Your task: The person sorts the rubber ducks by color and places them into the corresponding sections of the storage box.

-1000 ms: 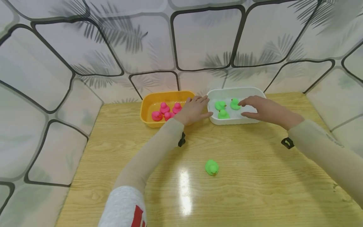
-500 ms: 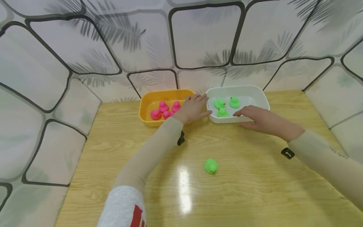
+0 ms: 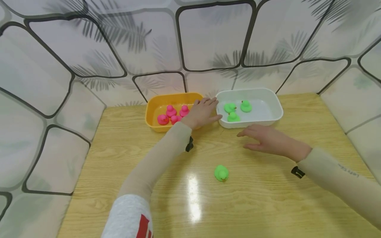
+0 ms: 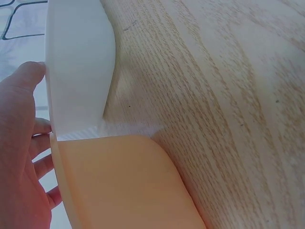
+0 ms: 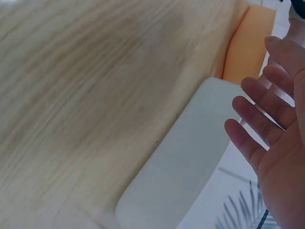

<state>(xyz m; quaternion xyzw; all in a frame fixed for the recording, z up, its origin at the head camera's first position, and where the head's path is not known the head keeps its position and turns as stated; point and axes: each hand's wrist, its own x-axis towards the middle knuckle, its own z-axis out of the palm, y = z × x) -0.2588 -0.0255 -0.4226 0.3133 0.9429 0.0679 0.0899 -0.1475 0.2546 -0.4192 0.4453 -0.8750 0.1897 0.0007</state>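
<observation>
My left hand (image 3: 200,114) lies over the adjoining ends of the orange tray (image 3: 152,112) and the white tray (image 3: 265,109), fingers extended and touching the white rim. In the left wrist view its thumb (image 4: 29,74) meets that rim from above. My right hand (image 3: 268,140) hovers in front of the white tray, fingers relaxed and holding nothing. Several pink rubber ducks (image 3: 171,111) sit in the orange tray, partly hidden by the left hand. Three green rubber ducks (image 3: 246,106) are inside the white tray. Another green duck (image 3: 221,173) stands on the table, nearer to me.
Both trays stand side by side at the back of the wooden table (image 3: 125,165). Behind it and along both sides hangs a patterned cloth (image 3: 217,39). Each wrist carries a small black device (image 3: 297,172).
My right hand has moved from over the white tray toward me, down to the table in front of it. The left hand and the ducks have stayed in place.
</observation>
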